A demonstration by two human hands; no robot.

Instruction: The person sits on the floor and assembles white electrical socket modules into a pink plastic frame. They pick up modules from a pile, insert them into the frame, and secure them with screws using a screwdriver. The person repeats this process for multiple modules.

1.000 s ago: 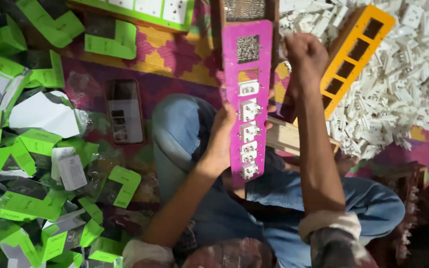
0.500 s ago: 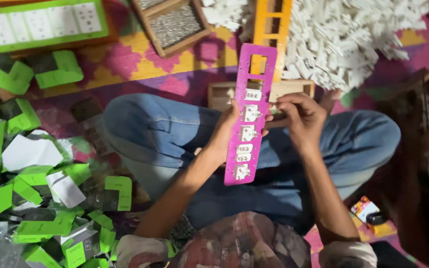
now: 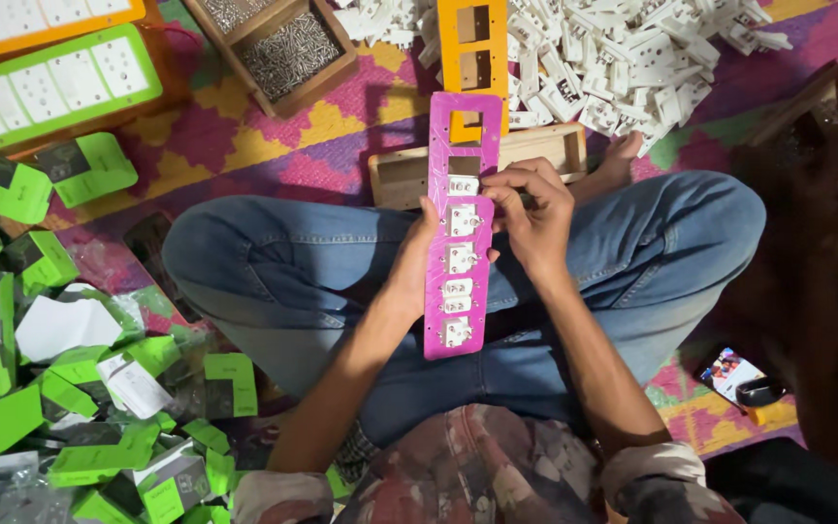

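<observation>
- Two bare hands work a long magenta switch plate (image 3: 459,233) held over the lap of a person sitting cross-legged in blue jeans (image 3: 283,281) on a patterned floor mat (image 3: 235,136).
- Left hand (image 3: 417,262) clasps the plate's left edge from behind, thumb at the rim, apparently steadying it upright along its length.
- Right hand (image 3: 535,218) is clenched at the plate's right edge near the upper white socket modules (image 3: 462,221), fingertips pinched together; whether a small part sits between them cannot be told.
- Several white modules already fill the plate's lower openings, while the two topmost cut-outs stand open.
- Beyond the knees lies a shallow wooden tray (image 3: 535,155), with an orange switch plate (image 3: 472,49) above it and a heap of loose white modules (image 3: 632,58) just beside, within arm's reach.
- Farther left sits a wooden box of small screws (image 3: 288,49), near a finished green switch plate (image 3: 50,87).
- Green cardboard boxes (image 3: 60,388) and clear bags lie scattered at the person's left.
</observation>
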